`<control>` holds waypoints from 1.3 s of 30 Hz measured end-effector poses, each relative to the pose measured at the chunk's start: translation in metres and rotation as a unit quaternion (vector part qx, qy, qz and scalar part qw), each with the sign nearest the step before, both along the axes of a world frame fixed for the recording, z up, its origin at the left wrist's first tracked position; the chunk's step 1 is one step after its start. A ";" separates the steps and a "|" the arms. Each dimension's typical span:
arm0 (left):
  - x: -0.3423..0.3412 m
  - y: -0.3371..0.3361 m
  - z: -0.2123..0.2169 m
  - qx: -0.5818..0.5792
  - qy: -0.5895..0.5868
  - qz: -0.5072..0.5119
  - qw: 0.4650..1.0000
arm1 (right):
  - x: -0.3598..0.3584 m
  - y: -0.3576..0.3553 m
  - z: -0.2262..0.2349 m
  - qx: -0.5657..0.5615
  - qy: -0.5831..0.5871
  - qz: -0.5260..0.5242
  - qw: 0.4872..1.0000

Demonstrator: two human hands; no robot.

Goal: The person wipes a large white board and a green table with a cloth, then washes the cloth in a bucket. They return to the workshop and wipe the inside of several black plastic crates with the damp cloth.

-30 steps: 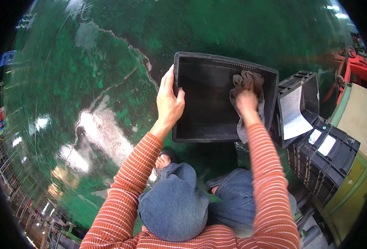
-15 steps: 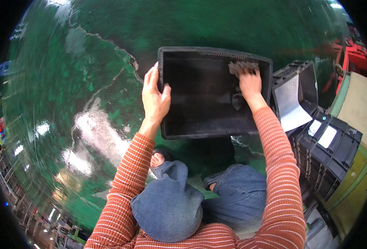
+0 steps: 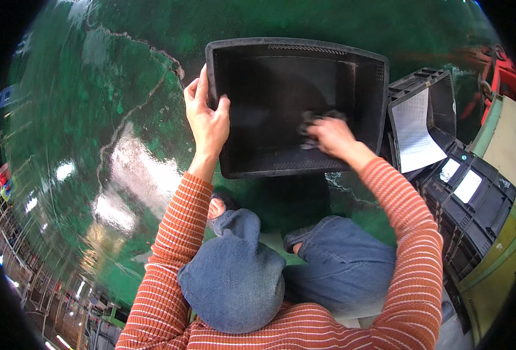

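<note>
A black plastic crate is held up in front of me, its open side toward me. My left hand grips its left wall, thumb inside the rim and fingers outside. Inside the crate, my right hand is closed on a crumpled grey rag against the inner surface, right of the middle and toward the near wall. Motion blurs the rag and the fingertips.
Just right of the crate, a second black crate lies tilted with a white paper sheet. Nearer me stands another dark crate. Red equipment is at the far right. The green floor is cracked.
My right hand has swept the rag from the far right corner toward me and to the left. The crate sits slightly farther up in view, with my left hand still on its wall.
</note>
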State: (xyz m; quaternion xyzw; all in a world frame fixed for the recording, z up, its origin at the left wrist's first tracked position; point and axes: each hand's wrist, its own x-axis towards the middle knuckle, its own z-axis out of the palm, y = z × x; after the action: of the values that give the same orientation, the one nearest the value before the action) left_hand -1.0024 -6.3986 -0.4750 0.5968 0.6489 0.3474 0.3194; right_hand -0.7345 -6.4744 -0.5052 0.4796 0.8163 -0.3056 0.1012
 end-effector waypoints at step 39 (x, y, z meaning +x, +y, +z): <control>0.003 0.007 0.004 -0.029 0.003 -0.037 0.999 | 0.014 0.056 -0.031 0.273 -0.220 -0.285 0.892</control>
State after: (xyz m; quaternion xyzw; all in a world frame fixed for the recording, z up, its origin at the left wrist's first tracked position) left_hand -0.9993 -6.3911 -0.4710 0.6121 0.6373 0.3141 0.3472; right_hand -0.7209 -6.4186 -0.5357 0.7552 0.6529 0.0267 0.0522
